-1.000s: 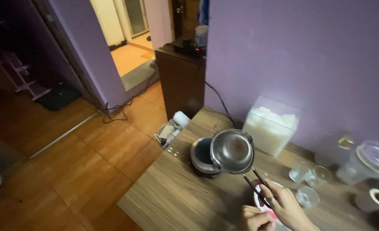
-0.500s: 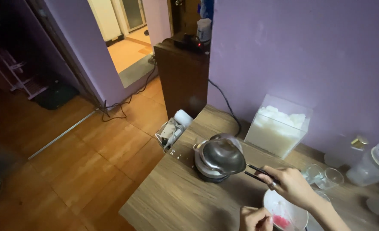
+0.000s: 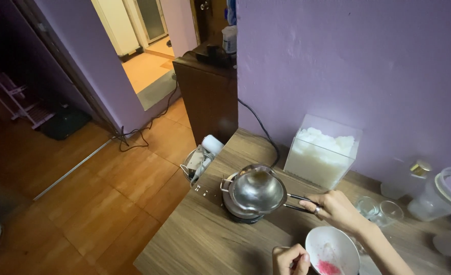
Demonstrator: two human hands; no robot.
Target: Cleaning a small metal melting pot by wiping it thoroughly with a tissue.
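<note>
The right hand (image 3: 332,208) grips the black handle of the shiny steel pouring pot (image 3: 256,190) resting on the round electric heater (image 3: 230,203) (clear box of white flakes (image 3: 321,157) at two o'clock), while the left hand (image 3: 289,258) is curled shut at six o'clock beside the white bowl (image 3: 332,247).

Her right hand (image 3: 334,208) reaches forward, fingers curled closed with a ring showing; the left hand (image 3: 289,258) sits low, loosely fisted.

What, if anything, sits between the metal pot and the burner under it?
Nothing visible: the metal pot, its handle held by the right hand, sits right over the burner.
</note>
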